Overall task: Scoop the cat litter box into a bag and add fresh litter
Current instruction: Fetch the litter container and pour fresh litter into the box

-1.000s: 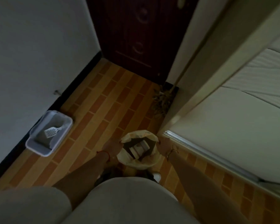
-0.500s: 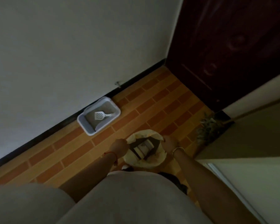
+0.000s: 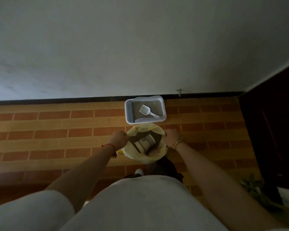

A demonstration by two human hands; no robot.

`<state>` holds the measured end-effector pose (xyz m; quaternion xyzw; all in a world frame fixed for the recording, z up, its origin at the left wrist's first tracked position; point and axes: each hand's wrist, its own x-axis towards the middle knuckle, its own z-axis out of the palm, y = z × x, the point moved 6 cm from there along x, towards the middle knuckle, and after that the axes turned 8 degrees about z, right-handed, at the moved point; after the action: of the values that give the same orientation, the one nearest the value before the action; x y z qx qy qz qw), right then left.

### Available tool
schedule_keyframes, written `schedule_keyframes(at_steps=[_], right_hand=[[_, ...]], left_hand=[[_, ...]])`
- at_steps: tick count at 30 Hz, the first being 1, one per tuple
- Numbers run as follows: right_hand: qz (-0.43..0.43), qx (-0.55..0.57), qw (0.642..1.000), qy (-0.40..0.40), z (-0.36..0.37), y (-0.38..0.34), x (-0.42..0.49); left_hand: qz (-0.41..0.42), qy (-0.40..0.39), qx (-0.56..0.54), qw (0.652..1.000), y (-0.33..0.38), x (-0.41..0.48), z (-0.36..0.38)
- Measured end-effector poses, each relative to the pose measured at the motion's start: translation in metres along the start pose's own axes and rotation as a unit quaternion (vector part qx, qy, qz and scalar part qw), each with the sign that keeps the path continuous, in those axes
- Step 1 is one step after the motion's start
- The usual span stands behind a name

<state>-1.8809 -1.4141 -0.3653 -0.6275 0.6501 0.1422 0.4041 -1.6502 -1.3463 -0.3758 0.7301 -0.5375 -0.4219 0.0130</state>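
A pale yellow bag (image 3: 141, 155) hangs open in front of me, held by its rim on both sides. My left hand (image 3: 118, 140) grips the left edge and my right hand (image 3: 171, 137) grips the right edge. Inside the bag I see a whitish pack and dark shapes. Just beyond the bag, a white litter box (image 3: 128, 112) sits on the floor against the wall, with grey litter in it. A white slotted scoop (image 3: 146, 110) lies on the litter, its handle pointing right.
The floor (image 3: 57, 127) is orange brick-pattern tile, met by a black skirting and a white wall (image 3: 140, 47). A dark door (image 3: 277, 130) stands at the right. A broom head or plant (image 3: 255, 189) lies at the lower right. My foot shows under the bag.
I have turned to the left and come closer, so the litter box now lies straight ahead, just past the bag. Both hands keep their hold on the bag's rim.
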Motion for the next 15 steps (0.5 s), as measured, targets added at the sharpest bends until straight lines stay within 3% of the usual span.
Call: schedule_keyframes(at_steps=[5,15], right_hand=[[-0.067,-0.08,0.993,-0.05,-0.011,-0.059,0.064],[-0.2,-0.294,0.932,-0.076,-0.057,-0.177,0.172]], left_hand=[[-0.075,0.02,-0.054,0.996,-0.032,0.03,-0.033],[-0.201,0.115,-0.148,0.961,-0.057,0.076,-0.089]])
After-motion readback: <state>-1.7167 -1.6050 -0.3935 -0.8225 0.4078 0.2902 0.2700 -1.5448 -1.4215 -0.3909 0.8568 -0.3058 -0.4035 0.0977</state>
